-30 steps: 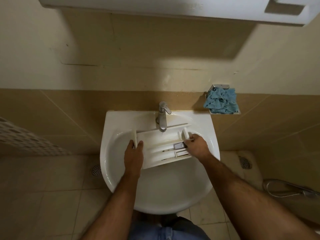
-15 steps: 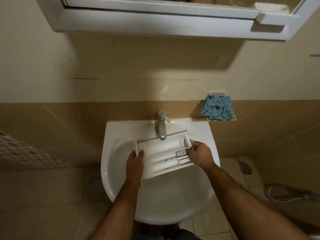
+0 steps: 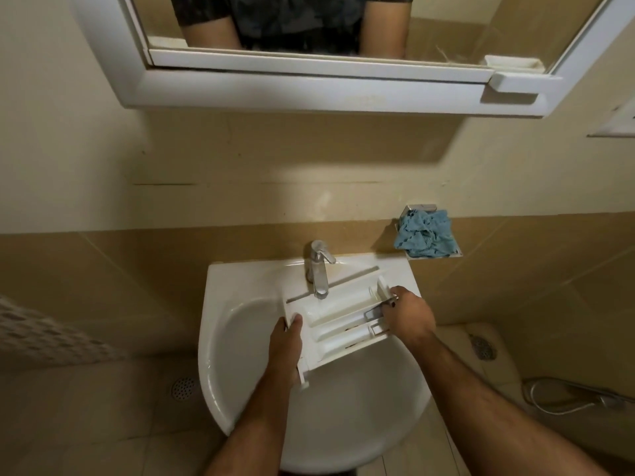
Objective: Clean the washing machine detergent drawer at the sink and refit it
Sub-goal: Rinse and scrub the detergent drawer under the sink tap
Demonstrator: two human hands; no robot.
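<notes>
The white detergent drawer (image 3: pixel 338 319) lies across the white sink (image 3: pixel 237 341), tilted, its far end under the chrome tap (image 3: pixel 319 269). It has several long compartments with dark grime lines. My left hand (image 3: pixel 285 352) grips its left end, the front panel. My right hand (image 3: pixel 407 314) holds its right end beside a small grey insert. No water is visibly running from the tap.
A crumpled blue cloth (image 3: pixel 424 233) sits in a wall-mounted metal dish right of the sink. A white-framed mirror cabinet (image 3: pixel 309 87) hangs above. Floor drains (image 3: pixel 184 388) and a hand-shower hose (image 3: pixel 563 398) lie on the tiled floor.
The view has tipped upward, bringing the mirror into sight. Both hands keep their hold on the drawer, which sits a little more tilted in the sink.
</notes>
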